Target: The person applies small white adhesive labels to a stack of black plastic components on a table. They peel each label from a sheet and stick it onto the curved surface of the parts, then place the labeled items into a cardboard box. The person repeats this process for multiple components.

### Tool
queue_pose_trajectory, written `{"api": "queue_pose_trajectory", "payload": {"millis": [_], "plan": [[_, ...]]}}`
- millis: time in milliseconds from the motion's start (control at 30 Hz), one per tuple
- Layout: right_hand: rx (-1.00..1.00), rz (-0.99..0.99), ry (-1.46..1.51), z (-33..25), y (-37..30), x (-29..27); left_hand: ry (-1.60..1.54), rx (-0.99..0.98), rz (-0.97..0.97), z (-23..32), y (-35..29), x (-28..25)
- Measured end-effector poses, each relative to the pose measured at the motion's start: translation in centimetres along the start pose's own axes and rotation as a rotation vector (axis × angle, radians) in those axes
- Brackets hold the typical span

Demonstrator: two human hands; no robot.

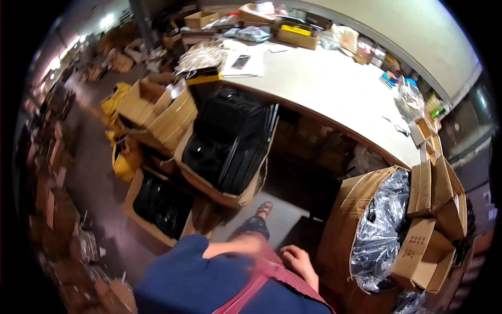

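My left hand (251, 244) is in front of my body beside the red apron (261, 276), smeared by motion, so its fingers cannot be made out. To its right, my right hand (298, 259) hangs low with the fingers curled in, and nothing shows in them. Ahead and to the left of my hands stands an open carton (246, 198) packed with black bags (227, 131). On my right, a tall carton (337, 214) is filled with items in clear plastic wrap (380, 227). Neither hand visibly touches a carton.
A long white-topped table (324, 86) runs across the front, with a phone (240, 62) on papers. More black goods fill a lower carton (138, 201) at left, below an open brown box (170, 123) and yellow cloth (125, 159). Small boxes (426, 256) crowd the right side.
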State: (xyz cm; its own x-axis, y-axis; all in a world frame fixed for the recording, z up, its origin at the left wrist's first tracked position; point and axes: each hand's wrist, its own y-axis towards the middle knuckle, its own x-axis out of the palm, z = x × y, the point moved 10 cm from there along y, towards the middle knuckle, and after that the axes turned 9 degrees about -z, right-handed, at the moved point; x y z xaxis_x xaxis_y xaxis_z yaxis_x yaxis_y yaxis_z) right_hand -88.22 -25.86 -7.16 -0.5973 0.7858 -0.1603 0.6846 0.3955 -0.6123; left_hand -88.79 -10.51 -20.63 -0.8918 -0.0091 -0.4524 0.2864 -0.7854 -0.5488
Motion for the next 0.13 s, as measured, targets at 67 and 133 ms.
{"api": "queue_pose_trajectory", "payload": {"millis": [67, 133], "plan": [[-0.002, -0.068, 0.074, 4.4, -2.6, 3.9, -0.18, -0.154, 0.093, 1.9, -4.8, -1.1], [0.095, -0.188, 0.071, 5.4, -5.8, 8.0, -0.329, -0.367, 0.171, -3.4, -8.1, 5.7]]}}
